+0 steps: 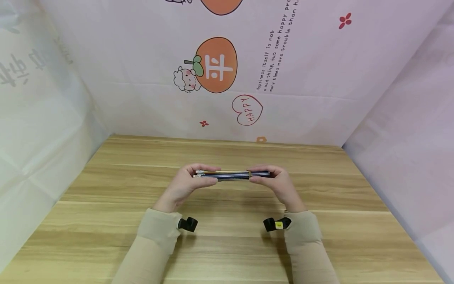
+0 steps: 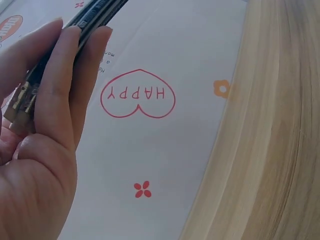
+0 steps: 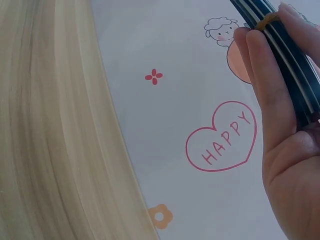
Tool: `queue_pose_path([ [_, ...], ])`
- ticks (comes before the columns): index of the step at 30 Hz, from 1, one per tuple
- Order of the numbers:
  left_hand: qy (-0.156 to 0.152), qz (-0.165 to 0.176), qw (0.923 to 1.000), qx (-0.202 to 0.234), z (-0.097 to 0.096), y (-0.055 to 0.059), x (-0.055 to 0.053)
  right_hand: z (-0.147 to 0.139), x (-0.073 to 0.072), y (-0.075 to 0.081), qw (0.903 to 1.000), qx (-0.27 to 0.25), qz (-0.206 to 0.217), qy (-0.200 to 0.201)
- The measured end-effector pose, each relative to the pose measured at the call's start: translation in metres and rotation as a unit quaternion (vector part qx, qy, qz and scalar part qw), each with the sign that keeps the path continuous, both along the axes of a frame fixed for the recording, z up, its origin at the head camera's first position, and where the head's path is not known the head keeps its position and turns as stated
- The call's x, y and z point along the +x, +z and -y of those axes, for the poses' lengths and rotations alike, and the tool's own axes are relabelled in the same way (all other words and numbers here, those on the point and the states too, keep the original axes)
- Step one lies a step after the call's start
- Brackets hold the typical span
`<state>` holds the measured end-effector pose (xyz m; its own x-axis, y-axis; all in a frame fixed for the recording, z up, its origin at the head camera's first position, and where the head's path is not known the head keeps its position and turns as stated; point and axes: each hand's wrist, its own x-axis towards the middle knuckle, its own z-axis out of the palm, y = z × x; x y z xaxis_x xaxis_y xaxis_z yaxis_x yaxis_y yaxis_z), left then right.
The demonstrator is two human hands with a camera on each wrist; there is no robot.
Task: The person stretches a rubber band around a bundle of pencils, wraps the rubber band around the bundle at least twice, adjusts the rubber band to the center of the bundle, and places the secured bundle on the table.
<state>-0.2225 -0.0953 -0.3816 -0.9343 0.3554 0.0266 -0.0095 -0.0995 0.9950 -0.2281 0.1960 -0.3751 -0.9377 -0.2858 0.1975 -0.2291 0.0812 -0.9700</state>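
Note:
A bundle of dark, striped pencils (image 1: pixel 232 176) is held level above the wooden table, between both hands. My left hand (image 1: pixel 181 184) grips the left end, thumb on the near side and fingers on the far side. Silvery eraser ferrules (image 2: pixel 25 100) show at that end in the left wrist view, close to the palm. With thumb and fingers, my right hand (image 1: pixel 278 182) grips the other end. A brownish-yellow rubber band (image 3: pixel 268 21) circles the pencils right at the right fingertips. Part of the bundle is hidden behind the fingers.
The wood-grain table (image 1: pixel 227 248) extends under both forearms. A white printed sheet (image 1: pixel 301 114) hangs along the table's back edge, and pale sheets enclose the left and right sides. Black camera mounts (image 1: pixel 188 224) sit on both wrists, over beige sleeves.

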Motion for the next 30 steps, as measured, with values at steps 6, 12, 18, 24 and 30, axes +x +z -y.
queue_pose_path([
  [6, 0.015, 0.006, 0.9989, 0.043, -0.005, -0.002, -0.001, -0.002, 0.001, 0.002, 0.9992, 0.034, 0.016, -0.011],
  [12, 0.026, 0.012, 0.9977, 0.061, -0.013, -0.002, 0.001, 0.000, 0.003, 0.003, 0.9987, 0.043, 0.010, -0.024],
  [18, 0.025, 0.012, 0.9985, 0.048, -0.016, -0.004, 0.002, 0.006, 0.003, 0.002, 0.9983, 0.057, -0.014, -0.004],
  [24, 0.026, 0.013, 0.9988, 0.040, -0.018, -0.007, 0.002, 0.009, 0.004, 0.001, 0.9972, 0.065, -0.037, 0.003],
  [30, 0.027, 0.005, 0.9990, 0.035, -0.018, -0.006, 0.002, 0.010, 0.005, 0.001, 0.9952, 0.091, -0.037, -0.004],
])
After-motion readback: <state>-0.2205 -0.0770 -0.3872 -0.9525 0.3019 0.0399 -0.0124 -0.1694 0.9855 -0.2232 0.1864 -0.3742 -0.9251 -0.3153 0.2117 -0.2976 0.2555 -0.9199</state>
